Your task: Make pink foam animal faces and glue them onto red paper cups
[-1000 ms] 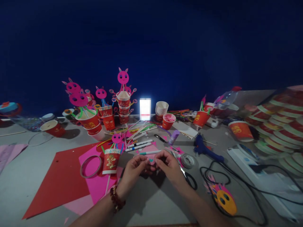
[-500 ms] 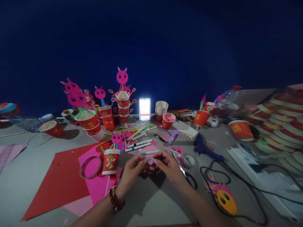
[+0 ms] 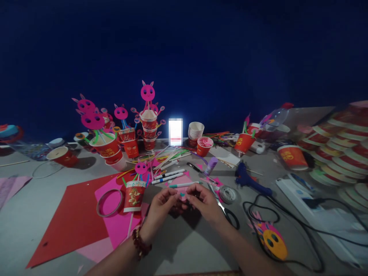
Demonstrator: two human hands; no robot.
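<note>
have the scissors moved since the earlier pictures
No. Judged against the grey tape roll on the table, the scissors show no visible shift either way; they lie beside it in the same place.

The pink piece (image 3: 183,198) bears a teal patch (image 3: 182,194).

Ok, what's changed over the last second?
The small dark speck on the red sheet moved toward the sheet's near-left corner. Nothing was taken hold of or let go: the left hand and right hand still hold the small pink paper piece. The glue gun and scissors stayed put.
</note>
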